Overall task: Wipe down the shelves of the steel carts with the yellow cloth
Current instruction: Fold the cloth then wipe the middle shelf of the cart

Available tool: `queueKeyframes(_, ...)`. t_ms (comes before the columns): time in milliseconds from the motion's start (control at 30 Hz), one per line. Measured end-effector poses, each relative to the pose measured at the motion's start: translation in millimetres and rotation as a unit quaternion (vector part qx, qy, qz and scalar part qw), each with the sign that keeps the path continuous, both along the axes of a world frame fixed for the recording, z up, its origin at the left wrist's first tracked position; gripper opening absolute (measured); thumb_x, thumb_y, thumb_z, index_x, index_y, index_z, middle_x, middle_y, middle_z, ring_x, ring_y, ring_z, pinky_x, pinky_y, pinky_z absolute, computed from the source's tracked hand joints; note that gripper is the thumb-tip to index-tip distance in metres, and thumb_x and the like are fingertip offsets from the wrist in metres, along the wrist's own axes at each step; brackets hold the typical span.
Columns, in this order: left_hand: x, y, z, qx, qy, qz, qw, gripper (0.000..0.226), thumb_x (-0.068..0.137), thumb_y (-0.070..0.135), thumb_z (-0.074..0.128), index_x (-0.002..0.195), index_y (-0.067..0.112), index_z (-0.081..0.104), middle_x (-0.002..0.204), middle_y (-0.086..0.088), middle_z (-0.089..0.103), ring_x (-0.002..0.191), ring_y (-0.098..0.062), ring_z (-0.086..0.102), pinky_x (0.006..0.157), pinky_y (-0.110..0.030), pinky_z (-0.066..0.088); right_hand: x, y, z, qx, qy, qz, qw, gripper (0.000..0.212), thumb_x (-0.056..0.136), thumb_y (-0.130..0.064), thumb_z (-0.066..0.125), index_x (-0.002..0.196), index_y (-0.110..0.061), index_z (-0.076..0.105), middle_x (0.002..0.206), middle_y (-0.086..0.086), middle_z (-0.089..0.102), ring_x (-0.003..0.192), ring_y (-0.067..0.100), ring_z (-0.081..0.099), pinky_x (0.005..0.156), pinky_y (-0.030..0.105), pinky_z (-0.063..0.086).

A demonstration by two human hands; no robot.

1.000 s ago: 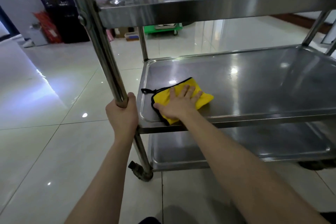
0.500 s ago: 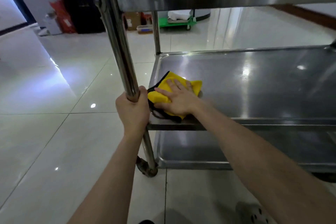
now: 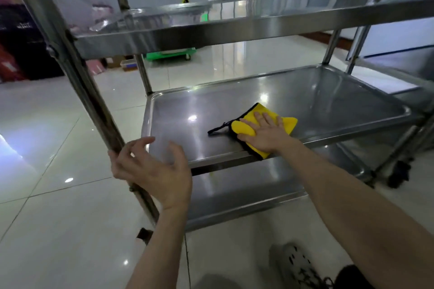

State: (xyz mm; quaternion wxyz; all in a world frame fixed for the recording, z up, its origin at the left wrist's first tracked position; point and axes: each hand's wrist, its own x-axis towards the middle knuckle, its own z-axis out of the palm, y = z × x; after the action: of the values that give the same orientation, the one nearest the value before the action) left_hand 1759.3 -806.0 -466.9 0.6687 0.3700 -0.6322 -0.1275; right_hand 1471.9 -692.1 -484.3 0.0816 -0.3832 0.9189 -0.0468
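A glossy pale tiled floor [image 3: 58, 124] runs back to dark crates and a green dolly [image 3: 169, 55] by the far wall. Over it stands the steel cart [image 3: 211, 30], three shelves on round posts, with a second cart [image 3: 399, 58] just beside it on the right. The middle shelf [image 3: 211, 112] is a shallow tray with a raised rim, and its surface throws back the ceiling lights. The bottom shelf [image 3: 234, 185] lies in shadow under it.

The step in hand looks to be wiping that middle shelf. To do it well, I judge the palm should stay flat and heavy, the strokes should overlap from one rim to the other, and the cloth should be pushed into the rounded corners, where grime tends to gather. The cart sits on wheels, so bracing the near post [image 3: 94, 101] would likely stop it rolling under the push.

The left hand [image 3: 152, 169] hovers next to that post, fingers spread and loosely bent, holding nothing; whether a fingertip touches the steel I cannot tell. The right hand [image 3: 265, 134] lies flat with straight fingers, pressing down on the yellow cloth [image 3: 288, 122].

The cloth sits at the shelf's near edge, right of centre, with one corner hanging slightly over the rim. It is folded, bright yellow, edged in black, and a black loop trails off to its left.
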Motion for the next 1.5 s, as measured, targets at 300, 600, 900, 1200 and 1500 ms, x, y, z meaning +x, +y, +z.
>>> queueKeyframes(300, -102, 19, 0, 0.020, -0.308, -0.185, 0.933, 0.033, 0.106, 0.031, 0.050, 0.125, 0.008, 0.064, 0.128, -0.011, 0.065, 0.127, -0.033, 0.058, 0.108, -0.046, 0.045, 2, 0, -3, -0.014, 0.011, 0.019, 1.000, 0.082, 0.090, -0.094, 0.012, 0.164, -0.061, 0.000, 0.180, 0.002, -0.013, 0.166, 0.030, -0.014, 0.126, 0.067, -0.014)
queueKeyframes(600, -131, 0, -32, 0.104, -0.442, -0.095, 0.886, 0.066, 0.109, 0.053, 0.027, 0.150, 0.008, 0.051, 0.161, -0.020, 0.049, 0.157, -0.035, 0.036, 0.130, -0.054, 0.023, -61, 31, -4, -0.033, 0.003, 0.165, 0.986, 0.069, 0.099, -0.081, 0.027, 0.163, -0.064, 0.007, 0.180, -0.012, -0.006, 0.166, 0.017, -0.008, 0.131, 0.056, -0.009)
queueKeyframes(900, -130, 1, -31, 0.129, -0.446, -0.082, 0.882, 0.068, 0.110, 0.058, 0.021, 0.159, 0.015, 0.041, 0.166, -0.010, 0.044, 0.160, -0.025, 0.030, 0.135, -0.051, 0.018, -188, -14, 10, 0.024, -0.001, 0.000, 1.000, 0.104, 0.073, -0.104, 0.012, 0.165, -0.058, 0.001, 0.180, -0.002, -0.012, 0.166, 0.031, -0.013, 0.125, 0.070, -0.010)
queueKeyframes(1200, -128, 4, -28, 0.125, -0.389, -0.053, 0.911, 0.069, 0.109, 0.060, 0.025, 0.164, 0.020, 0.034, 0.171, -0.007, 0.038, 0.162, -0.020, 0.025, 0.134, -0.039, 0.016, -78, -147, 18, 0.023, 0.018, 0.249, 0.968, 0.085, 0.091, -0.093, 0.021, 0.166, -0.057, 0.002, 0.180, 0.003, -0.012, 0.165, 0.036, -0.014, 0.122, 0.075, -0.011)
queueKeyframes(1500, -127, 8, -19, 0.145, -0.381, -0.047, 0.912, 0.066, 0.110, 0.056, 0.027, 0.164, 0.018, 0.038, 0.171, -0.008, 0.040, 0.163, -0.023, 0.026, 0.133, -0.045, 0.020, -34, -52, 9, -0.007, 0.036, 0.403, 0.915, 0.069, 0.103, -0.077, 0.021, 0.166, -0.056, 0.000, 0.180, -0.004, -0.012, 0.166, 0.025, -0.013, 0.129, 0.063, -0.011)
